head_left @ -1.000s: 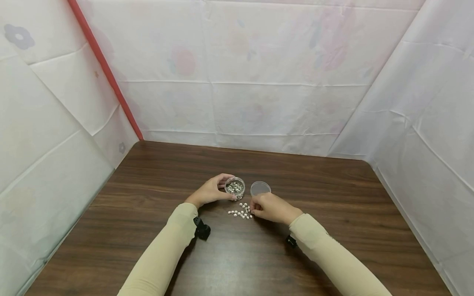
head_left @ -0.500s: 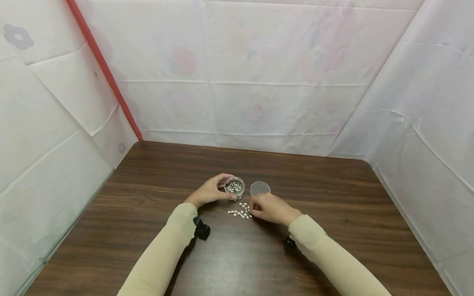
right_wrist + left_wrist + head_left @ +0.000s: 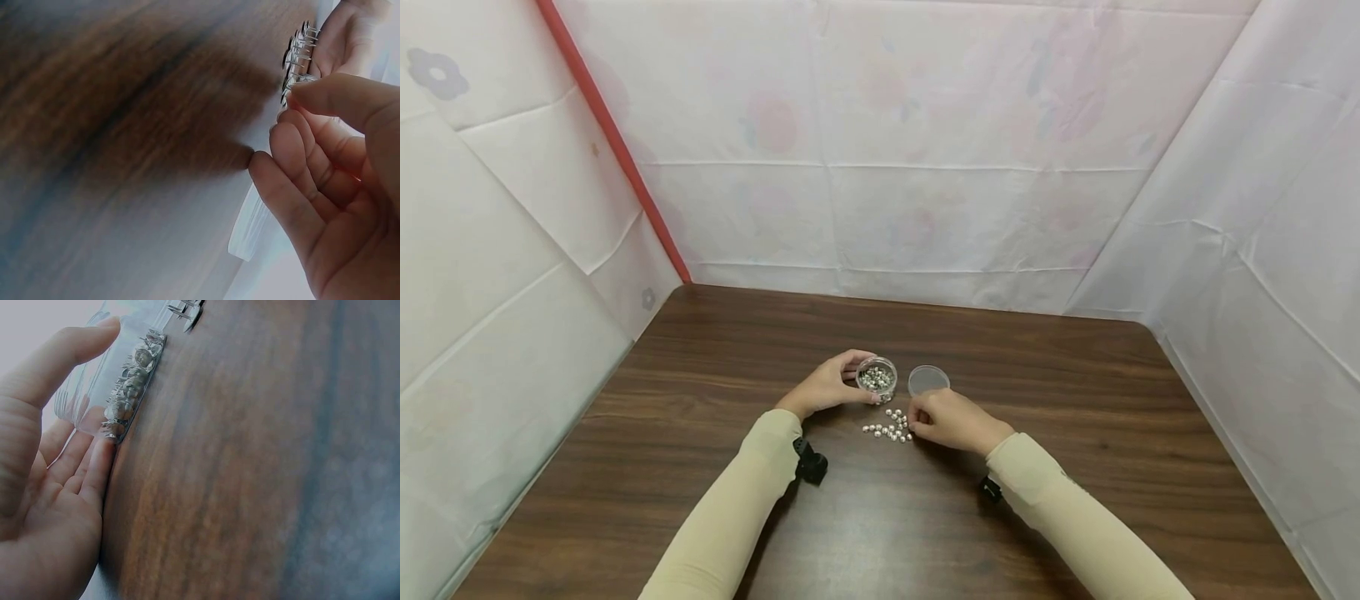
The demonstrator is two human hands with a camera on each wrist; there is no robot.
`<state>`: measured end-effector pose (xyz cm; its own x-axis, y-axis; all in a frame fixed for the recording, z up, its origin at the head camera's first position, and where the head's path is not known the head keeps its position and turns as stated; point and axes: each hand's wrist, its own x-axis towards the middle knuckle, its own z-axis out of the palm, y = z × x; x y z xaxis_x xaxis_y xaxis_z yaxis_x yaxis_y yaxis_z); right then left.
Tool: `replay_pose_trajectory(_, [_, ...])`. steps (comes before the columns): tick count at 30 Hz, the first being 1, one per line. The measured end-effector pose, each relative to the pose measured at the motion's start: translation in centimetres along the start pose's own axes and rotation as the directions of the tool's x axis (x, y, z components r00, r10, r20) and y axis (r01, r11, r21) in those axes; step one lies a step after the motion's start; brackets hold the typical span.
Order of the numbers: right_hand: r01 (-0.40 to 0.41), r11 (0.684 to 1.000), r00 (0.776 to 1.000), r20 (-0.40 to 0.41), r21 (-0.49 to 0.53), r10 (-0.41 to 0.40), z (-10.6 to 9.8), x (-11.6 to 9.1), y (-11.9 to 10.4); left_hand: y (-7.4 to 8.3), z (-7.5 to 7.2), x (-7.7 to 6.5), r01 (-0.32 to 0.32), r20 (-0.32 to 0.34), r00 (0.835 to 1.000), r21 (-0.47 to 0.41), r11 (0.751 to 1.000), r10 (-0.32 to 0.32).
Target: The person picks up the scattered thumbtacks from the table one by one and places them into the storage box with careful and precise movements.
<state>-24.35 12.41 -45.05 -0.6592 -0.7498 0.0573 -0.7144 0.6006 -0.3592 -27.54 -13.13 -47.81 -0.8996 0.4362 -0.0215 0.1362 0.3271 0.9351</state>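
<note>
In the head view my left hand (image 3: 826,387) holds a clear round jar (image 3: 85,394) from its left side, thumb in front and fingers behind. The jar stands upright on the table, its mouth uncovered, with silver thumbtacks (image 3: 130,384) lying at the bottom. Several loose thumbtacks (image 3: 887,430) are spread in front of the jar, heads down, with points sticking up in the right wrist view. At the right edge of this group, my right hand (image 3: 958,419) pinches a thumbtack between thumb (image 3: 325,97) and index finger; the fingertips mostly hide it.
A clear round lid (image 3: 928,379) lies just beyond my right hand, to the right of the jar. The dark wooden table (image 3: 1037,358) is bordered by pale patterned cloth (image 3: 925,208) at the back and sides. A black camera (image 3: 810,465) sits at my left wrist.
</note>
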Motion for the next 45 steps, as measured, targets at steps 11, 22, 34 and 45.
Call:
replay_pose_trajectory(11, [0.009, 0.998, 1.0, 0.002, 0.061, -0.009, -0.3, 0.2, 0.3, -0.8, 0.2, 0.4, 0.007, -0.05, 0.999, 0.025, 1.0, -0.005])
replay_pose_trajectory(22, [-0.003, 0.995, 0.999, -0.049, 0.099, 0.008, -1.1, 0.5, 0.5, -0.8, 0.2, 0.4, -0.008, -0.04, 0.999, 0.017, 1.0, 0.009])
replay_pose_trajectory(34, [0.007, 0.995, 0.986, -0.166, 0.102, 0.009, -1.6, 1.7, 0.5, -0.9, 0.3, 0.5, 0.004, -0.03, 1.0, 0.002, 1.0, -0.004])
replay_pose_trajectory(45, [-0.007, 0.993, 0.977, -0.212, 0.116, 0.032, -1.9, 2.9, 0.3, -1.0, 0.2, 0.6, 0.012, -0.035, 0.999, 0.001, 1.0, -0.012])
